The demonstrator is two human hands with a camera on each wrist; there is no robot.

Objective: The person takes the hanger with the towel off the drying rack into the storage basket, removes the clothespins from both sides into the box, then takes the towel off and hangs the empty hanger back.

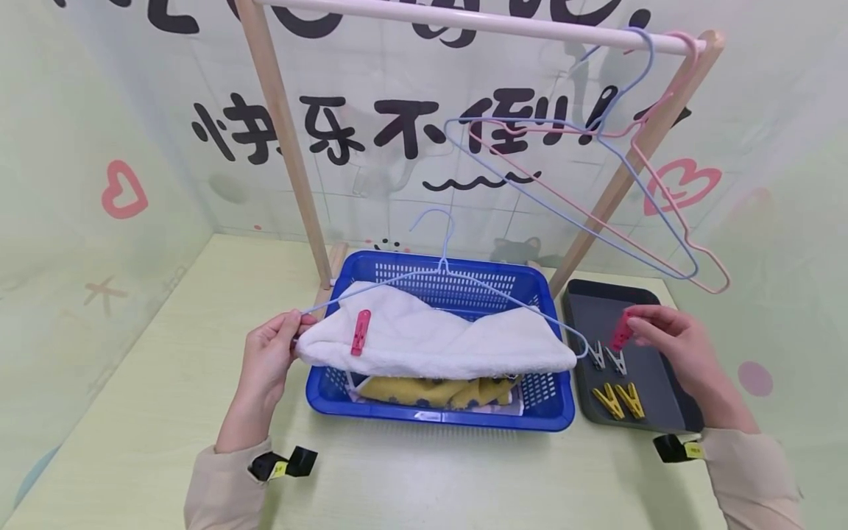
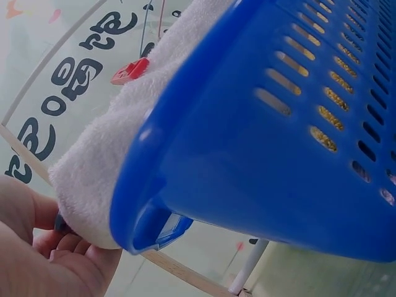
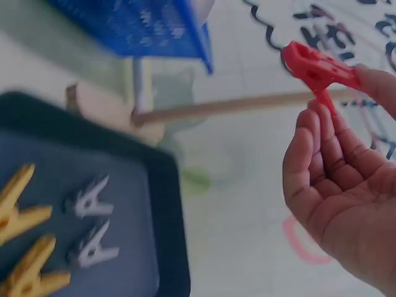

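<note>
A white towel [image 1: 437, 338] is draped along the lower part of a blue hanger [image 1: 442, 266] above a blue basket. A red clothespin [image 1: 361, 333] is clipped to the towel left of its middle; it also shows in the left wrist view. My left hand [image 1: 268, 353] grips the left end of the hanger at the towel's corner, thumb against curled fingers [image 2: 74, 247]. Over the tray, my right hand [image 1: 682, 353] pinches a second red clothespin [image 3: 315, 68] between thumb and fingertips. The hanger's right end pokes out past the towel.
The blue basket [image 1: 440, 417] holds a yellow patterned cloth [image 1: 424, 392]. On the right, a dark tray [image 1: 652, 408] carries two grey and two yellow clothespins [image 1: 629, 401]. Above, blue and pink hangers [image 1: 682, 213] hang from a white rail [image 1: 490, 22] on wooden posts.
</note>
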